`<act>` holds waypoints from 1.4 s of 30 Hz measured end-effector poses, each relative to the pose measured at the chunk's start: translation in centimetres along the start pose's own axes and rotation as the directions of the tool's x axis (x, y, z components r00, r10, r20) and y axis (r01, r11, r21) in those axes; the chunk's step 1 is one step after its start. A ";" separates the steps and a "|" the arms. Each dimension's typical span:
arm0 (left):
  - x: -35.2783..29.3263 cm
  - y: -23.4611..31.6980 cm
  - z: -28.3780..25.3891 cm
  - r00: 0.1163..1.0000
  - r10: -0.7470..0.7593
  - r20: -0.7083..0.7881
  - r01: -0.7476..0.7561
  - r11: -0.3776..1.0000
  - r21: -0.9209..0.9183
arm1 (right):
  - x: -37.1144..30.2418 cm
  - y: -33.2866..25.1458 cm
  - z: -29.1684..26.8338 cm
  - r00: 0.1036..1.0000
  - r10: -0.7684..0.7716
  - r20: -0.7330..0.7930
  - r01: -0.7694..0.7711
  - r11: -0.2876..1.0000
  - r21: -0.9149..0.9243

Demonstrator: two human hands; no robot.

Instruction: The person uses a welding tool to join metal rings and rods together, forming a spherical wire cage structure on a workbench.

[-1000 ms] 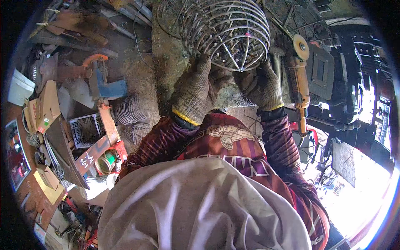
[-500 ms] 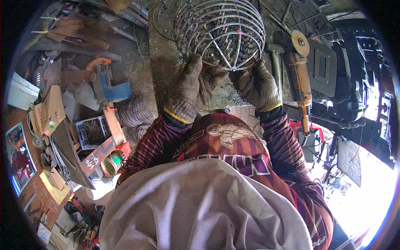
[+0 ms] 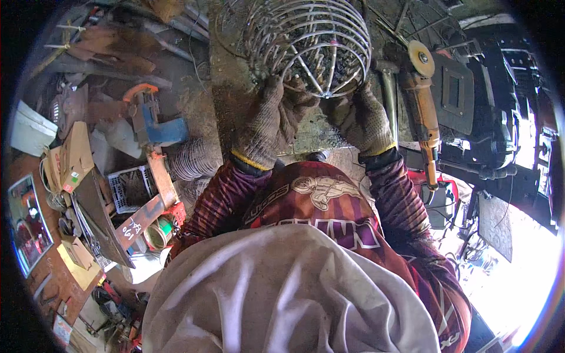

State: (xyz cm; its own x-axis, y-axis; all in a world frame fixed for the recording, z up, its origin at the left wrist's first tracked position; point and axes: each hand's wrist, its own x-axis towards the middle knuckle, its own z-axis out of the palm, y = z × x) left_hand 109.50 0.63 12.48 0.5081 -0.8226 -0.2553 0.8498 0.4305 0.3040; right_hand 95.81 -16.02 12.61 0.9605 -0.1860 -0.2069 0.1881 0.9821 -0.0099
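A rounded wire cage (image 3: 331,65) of pale metal hoops joined by ribs lies on the worn workbench (image 3: 235,112) in front of me. My left hand (image 3: 275,115), in a dirty knitted glove with a yellow cuff, is closed on the cage's near left rim. At the near right rim, my right hand (image 3: 366,120) grips it too, in a matching glove. The fingertips of both hands are partly hidden by the wires. Just right of the right hand lie a hammer-like metal tool (image 3: 390,94) and an orange angle grinder (image 3: 421,97) with a round disc.
A blue-and-orange clamp-like tool (image 3: 159,126) is left of the bench, near stacked wire rings (image 3: 197,159) and a white plastic crate (image 3: 130,188). Cardboard boxes (image 3: 76,156) stand farther left. On the right are a black case (image 3: 482,112) and a cable.
The cage has shifted very slightly leftward and up in the picture, with both gloved hands still at its rim. The grinder and hammer-like tool lie as before.
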 end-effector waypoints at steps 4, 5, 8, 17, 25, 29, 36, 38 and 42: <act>0.4 0.4 -1.0 0.983 -0.131 0.129 0.145 0.983 -0.111 | 0.2 0.9 0.6 0.994 -0.110 -0.030 0.110 0.994 -0.002; 0.5 0.2 -1.7 0.979 -0.148 0.142 0.163 0.982 -0.100 | 0.2 1.1 0.7 0.989 -0.146 -0.027 0.145 0.989 -0.024; 0.2 0.3 -1.2 0.998 -0.049 -0.047 0.048 0.998 -0.039 | 0.4 1.1 -0.1 0.990 -0.131 -0.057 0.131 0.991 -0.002; -0.1 0.5 0.7 0.996 0.059 -0.060 -0.045 0.975 0.217 | 0.1 1.4 -0.3 0.975 -0.200 -0.098 0.186 0.973 -0.136; -2.4 1.6 3.5 0.870 0.262 -0.419 -0.041 0.883 0.468 | -0.9 1.0 1.8 0.934 -0.239 -0.265 0.148 0.936 -0.321; -6.5 4.7 3.8 0.837 0.350 -0.420 -0.009 0.777 0.629 | -4.7 -0.1 2.1 0.848 -0.352 -0.397 0.100 0.841 -0.531; -10.2 5.9 2.2 0.820 0.491 0.294 0.085 -0.613 0.786 | -8.4 -0.6 1.6 0.765 -0.548 -0.339 -0.117 0.400 -0.909; -10.4 4.9 2.1 0.845 0.437 0.309 0.073 -0.666 0.742 | -8.1 -0.4 1.2 0.881 -0.462 0.099 -0.031 -0.264 -0.964; -8.6 0.5 3.3 0.913 0.337 0.232 0.070 -0.686 0.724 | -6.5 0.5 4.1 0.928 -0.294 0.231 -0.036 -0.685 -0.727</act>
State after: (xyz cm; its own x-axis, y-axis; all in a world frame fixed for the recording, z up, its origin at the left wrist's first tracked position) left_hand 105.12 6.70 17.82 0.7174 -0.6918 0.0822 -0.6495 -0.6216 0.4380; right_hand 90.54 -14.45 17.96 0.8831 -0.4678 0.0370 -0.3125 -0.6451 -0.6972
